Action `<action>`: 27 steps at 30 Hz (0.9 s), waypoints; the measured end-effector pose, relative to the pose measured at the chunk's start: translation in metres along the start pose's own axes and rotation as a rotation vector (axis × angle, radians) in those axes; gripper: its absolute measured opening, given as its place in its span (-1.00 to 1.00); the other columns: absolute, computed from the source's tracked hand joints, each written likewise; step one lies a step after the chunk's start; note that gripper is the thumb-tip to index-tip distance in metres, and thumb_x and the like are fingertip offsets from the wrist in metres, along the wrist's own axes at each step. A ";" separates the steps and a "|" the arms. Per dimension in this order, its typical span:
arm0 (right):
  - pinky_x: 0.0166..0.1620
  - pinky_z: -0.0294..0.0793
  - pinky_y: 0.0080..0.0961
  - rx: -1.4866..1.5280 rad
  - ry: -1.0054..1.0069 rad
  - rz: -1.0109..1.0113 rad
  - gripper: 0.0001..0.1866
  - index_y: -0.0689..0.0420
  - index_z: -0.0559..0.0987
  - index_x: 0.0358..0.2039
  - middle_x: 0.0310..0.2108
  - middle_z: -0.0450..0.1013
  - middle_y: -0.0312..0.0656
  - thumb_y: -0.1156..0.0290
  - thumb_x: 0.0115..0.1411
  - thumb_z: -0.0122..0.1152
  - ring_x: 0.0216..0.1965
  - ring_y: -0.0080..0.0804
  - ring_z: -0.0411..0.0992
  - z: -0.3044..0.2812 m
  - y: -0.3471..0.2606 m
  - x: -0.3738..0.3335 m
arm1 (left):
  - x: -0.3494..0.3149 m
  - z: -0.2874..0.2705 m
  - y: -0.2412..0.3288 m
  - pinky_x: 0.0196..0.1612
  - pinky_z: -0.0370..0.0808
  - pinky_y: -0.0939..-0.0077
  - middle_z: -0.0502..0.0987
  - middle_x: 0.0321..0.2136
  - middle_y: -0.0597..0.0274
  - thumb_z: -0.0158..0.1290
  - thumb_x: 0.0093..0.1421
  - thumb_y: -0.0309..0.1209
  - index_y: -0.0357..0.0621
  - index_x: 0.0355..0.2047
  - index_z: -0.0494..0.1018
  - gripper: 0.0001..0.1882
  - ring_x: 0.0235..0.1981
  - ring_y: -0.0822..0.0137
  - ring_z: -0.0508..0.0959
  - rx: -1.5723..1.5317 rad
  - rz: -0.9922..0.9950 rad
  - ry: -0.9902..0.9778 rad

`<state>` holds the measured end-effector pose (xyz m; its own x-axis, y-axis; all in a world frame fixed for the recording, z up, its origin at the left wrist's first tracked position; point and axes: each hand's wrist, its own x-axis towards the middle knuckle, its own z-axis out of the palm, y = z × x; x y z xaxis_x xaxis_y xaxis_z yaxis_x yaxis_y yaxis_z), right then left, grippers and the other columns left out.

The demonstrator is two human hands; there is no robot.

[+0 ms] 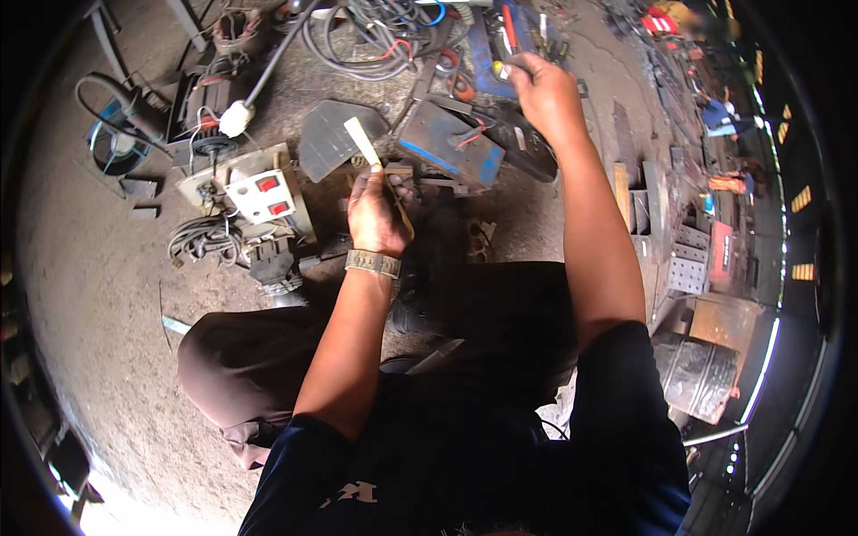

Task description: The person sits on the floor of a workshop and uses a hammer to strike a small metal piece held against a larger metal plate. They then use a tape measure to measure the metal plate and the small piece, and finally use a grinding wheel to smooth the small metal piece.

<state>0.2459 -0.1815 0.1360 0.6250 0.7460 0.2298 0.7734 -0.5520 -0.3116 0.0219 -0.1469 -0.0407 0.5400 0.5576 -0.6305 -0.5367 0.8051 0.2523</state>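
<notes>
Pale wood or maybe metal, hard to tell which, but that's the flat strip (362,140) sticking up out of the left hand (375,214). The left fingers are clenched around its lower end, with the strip tilted up and away toward the dark grey plate (326,134) lying on the dirt floor (89,295). A watch with a woven band (373,263) sits on that wrist.

Right hand (545,89) is stretched way out ahead, over the clutter at the far side. Its fingers are closed on something small with a yellow bit (498,67) showing, can't make out what it actually is. Just below and left of that arm there's a blue metal block (447,143) on the floor, well apart from the left hand's strip.

Off to the left of the left hand: a beige switch box with two red buttons (259,192), a bundle of grey cable (201,239) beside it, and a white plug (234,118) on a black lead. Coiled black cables (375,40) lie at the top. The person is crouched, brown trousers (241,357) on the knee.
</notes>
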 end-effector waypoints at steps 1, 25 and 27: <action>-0.01 0.55 -0.12 -0.130 -0.038 0.016 -0.73 0.08 0.68 -0.12 -0.20 0.62 0.07 0.20 0.29 0.25 -0.10 0.10 0.57 0.000 0.028 0.007 | 0.000 -0.001 0.000 -0.47 0.51 0.47 0.54 -0.48 0.32 0.00 0.45 -0.31 -0.01 -0.22 0.47 -0.89 -0.53 0.40 0.51 -0.022 -0.015 -0.037; -0.09 0.56 -0.11 -0.094 0.054 0.296 -0.71 0.19 0.60 -0.15 -0.29 0.62 0.12 0.27 0.21 0.27 -0.22 0.13 0.60 0.047 0.125 -0.055 | 0.008 0.009 0.002 -0.51 0.52 0.53 0.60 -0.48 0.23 -0.05 0.48 -0.39 -0.16 -0.23 0.44 -0.86 -0.57 0.44 0.53 -0.067 0.102 0.126; -0.20 0.58 -0.21 -0.065 0.146 0.279 -0.76 0.17 0.59 -0.13 -0.37 0.63 0.00 0.33 0.25 0.24 -0.33 -0.07 0.63 0.026 0.087 -0.055 | 0.000 0.021 0.009 -0.52 0.50 0.52 0.59 -0.49 0.21 -0.06 0.48 -0.41 -0.18 -0.25 0.41 -0.85 -0.58 0.45 0.51 -0.032 0.119 0.141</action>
<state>0.2759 -0.2605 0.0723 0.8188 0.5039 0.2751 0.5724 -0.7540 -0.3223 0.0308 -0.1357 -0.0226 0.3763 0.6128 -0.6949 -0.6128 0.7272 0.3093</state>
